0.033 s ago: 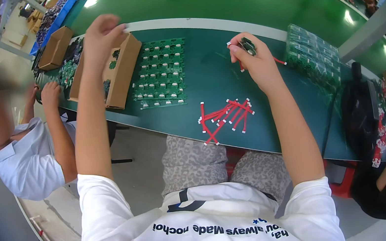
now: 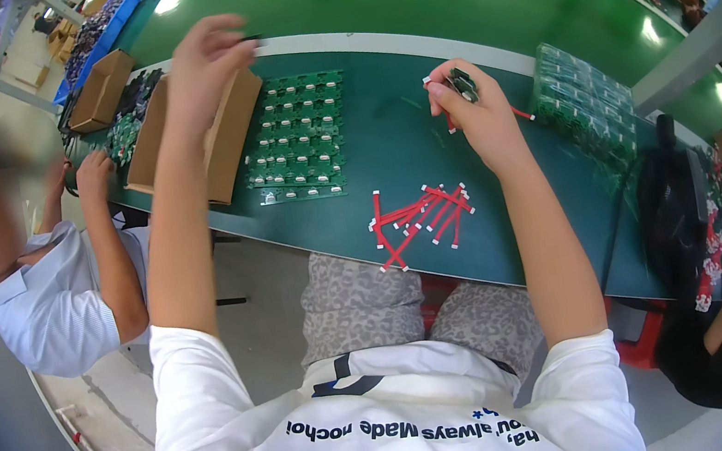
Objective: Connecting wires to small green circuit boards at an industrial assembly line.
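Note:
My left hand (image 2: 209, 66) is raised over the cardboard box (image 2: 237, 132), thumb and fingers pinched on a thin dark piece (image 2: 255, 38) whose kind I cannot make out. My right hand (image 2: 482, 109) is closed round a small green circuit board (image 2: 461, 85), and red cable with white plugs sticks out on both sides of the fingers. Between my hands, rows of green circuit boards (image 2: 296, 137) with white connectors lie on the dark green table. Closer to me is a loose heap of red cables (image 2: 420, 212) with white plugs.
Bagged green circuit boards (image 2: 580, 99) are stacked at the right, near a black bag (image 2: 670, 198). A co-worker (image 2: 51, 272) sits on the left by another cardboard box (image 2: 103, 89). Behind the table runs a shiny green surface (image 2: 403, 4).
My left hand has moved slightly up and to the right, and the thin dark piece now shows at its fingertips. My right hand stays in place with the circuit board.

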Demonstrator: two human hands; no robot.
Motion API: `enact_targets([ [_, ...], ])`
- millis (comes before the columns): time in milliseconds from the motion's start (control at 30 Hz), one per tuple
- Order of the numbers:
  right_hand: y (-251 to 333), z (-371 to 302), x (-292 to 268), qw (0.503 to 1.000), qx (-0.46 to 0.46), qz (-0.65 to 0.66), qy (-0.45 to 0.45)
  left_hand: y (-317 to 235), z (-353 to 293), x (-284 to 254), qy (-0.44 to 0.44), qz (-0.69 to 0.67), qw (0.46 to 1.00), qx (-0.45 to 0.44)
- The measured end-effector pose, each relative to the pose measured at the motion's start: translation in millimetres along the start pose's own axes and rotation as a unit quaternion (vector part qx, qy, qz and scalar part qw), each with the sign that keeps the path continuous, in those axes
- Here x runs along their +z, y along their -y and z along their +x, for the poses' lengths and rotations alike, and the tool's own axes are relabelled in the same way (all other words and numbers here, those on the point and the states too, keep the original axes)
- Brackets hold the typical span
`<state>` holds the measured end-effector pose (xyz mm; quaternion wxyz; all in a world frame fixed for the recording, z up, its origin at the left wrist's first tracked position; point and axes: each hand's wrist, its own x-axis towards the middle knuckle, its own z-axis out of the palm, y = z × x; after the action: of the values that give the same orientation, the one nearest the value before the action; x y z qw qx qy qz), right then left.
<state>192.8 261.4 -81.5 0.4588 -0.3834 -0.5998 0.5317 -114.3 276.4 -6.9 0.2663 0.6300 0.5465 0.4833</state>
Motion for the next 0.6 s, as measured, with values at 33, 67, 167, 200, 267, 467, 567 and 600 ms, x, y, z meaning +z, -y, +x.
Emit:
enact_targets([
  [33,1.7,1.0,-1.0,1.000,-0.002,-0.002,-0.001,-13.7,-5.8,25.5,0.032,-0.028,0.999,0.017],
  [67,1.8,2.4,0.0,1.000,-0.003,-0.003,-0.001,-22.7,-8.8,46.1,0.062,-0.054,0.996,0.034],
  [167,-3.7,4.0,-6.3,1.000,-0.007,0.002,-0.030,-18.3,-2.8,103.7,0.181,-0.173,0.968,0.015],
  [200,-5.9,6.4,-7.3,0.999,-0.006,0.010,-0.038,-12.1,-0.7,118.7,0.202,-0.219,0.955,0.003],
  [267,-11.0,11.0,-9.0,0.998,-0.009,0.027,-0.063,-4.8,0.0,145.1,0.201,-0.235,0.951,0.010],
  [467,-12.7,14.9,-20.2,0.997,0.017,0.009,-0.079,4.5,-9.0,165.0,0.193,-0.330,0.912,-0.151],
  [567,-12.1,13.1,-17.4,0.996,0.039,0.001,-0.078,10.5,-8.7,162.8,0.186,-0.339,0.910,-0.151],
  [600,-12.5,13.4,-16.9,0.996,0.041,0.002,-0.078,12.0,-7.5,163.0,0.191,-0.344,0.906,-0.154],
])
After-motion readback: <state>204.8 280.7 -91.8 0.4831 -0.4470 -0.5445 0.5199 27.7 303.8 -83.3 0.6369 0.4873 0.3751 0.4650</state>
